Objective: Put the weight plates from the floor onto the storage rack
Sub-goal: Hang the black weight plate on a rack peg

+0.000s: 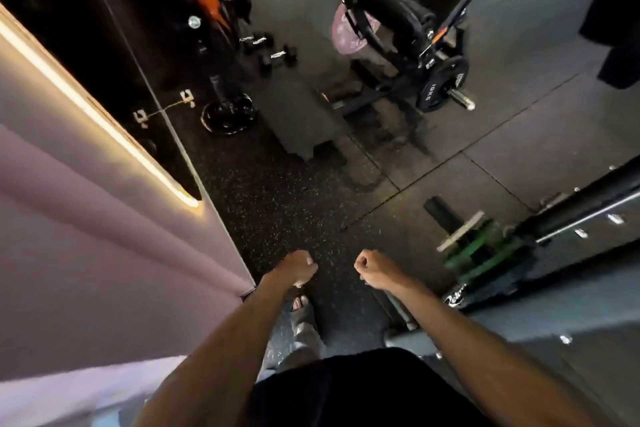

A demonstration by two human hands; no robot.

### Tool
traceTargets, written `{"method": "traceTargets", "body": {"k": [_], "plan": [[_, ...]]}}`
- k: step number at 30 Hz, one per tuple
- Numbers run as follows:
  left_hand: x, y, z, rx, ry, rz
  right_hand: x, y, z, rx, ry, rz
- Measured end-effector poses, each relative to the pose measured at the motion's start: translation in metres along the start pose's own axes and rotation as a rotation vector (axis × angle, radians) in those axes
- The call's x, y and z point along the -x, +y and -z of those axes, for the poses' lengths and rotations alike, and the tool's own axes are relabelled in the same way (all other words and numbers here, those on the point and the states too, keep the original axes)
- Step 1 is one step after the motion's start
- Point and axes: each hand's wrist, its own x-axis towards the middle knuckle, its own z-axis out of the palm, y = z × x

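A black weight plate (229, 113) lies flat on the dark rubber floor at the back left, beside a mirrored wall. Another black plate marked 10KG (440, 83) hangs on the steel sleeve of a bench machine at the back right. My left hand (300, 268) and my right hand (372, 268) are held out low in front of me, side by side, both with fingers curled into fists and holding nothing. Both hands are far from either plate. Green plates (479, 255) stand on edge near a bar at the right.
A pink padded wall (104, 253) with a lit strip runs along the left. Dumbbells (273, 52) lie at the back. A grey step box (298, 114) sits mid-floor. A black machine frame (571, 218) crosses the right side. My foot (301, 308) is below my hands.
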Motion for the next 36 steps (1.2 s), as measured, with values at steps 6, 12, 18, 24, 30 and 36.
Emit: {"method": "traceTargets", "body": {"k": [6,12,18,24,30,36], "plan": [[-0.093,0.068,0.108,-0.304,-0.094,-0.174,-0.067,-0.032,0.066,-0.129,0.117,-0.091],[-0.176,0.153,0.145,-0.565,-0.180,-0.366,-0.121,-0.018,0.095,-0.225,0.157,-0.244],[-0.238,0.258,0.158,-0.758,-0.251,-0.547,-0.170,-0.010,0.126,-0.429,0.249,-0.386],[-0.272,0.338,0.144,-0.987,-0.362,-0.721,-0.179,-0.012,0.149,-0.707,0.376,-0.610],[-0.273,0.388,0.093,-1.283,-0.553,-0.891,-0.155,-0.011,0.135,-0.977,0.535,-0.855],[-0.255,0.424,0.033,-1.594,-0.670,-1.150,-0.135,-0.017,0.106,-1.233,0.658,-1.108]]}}
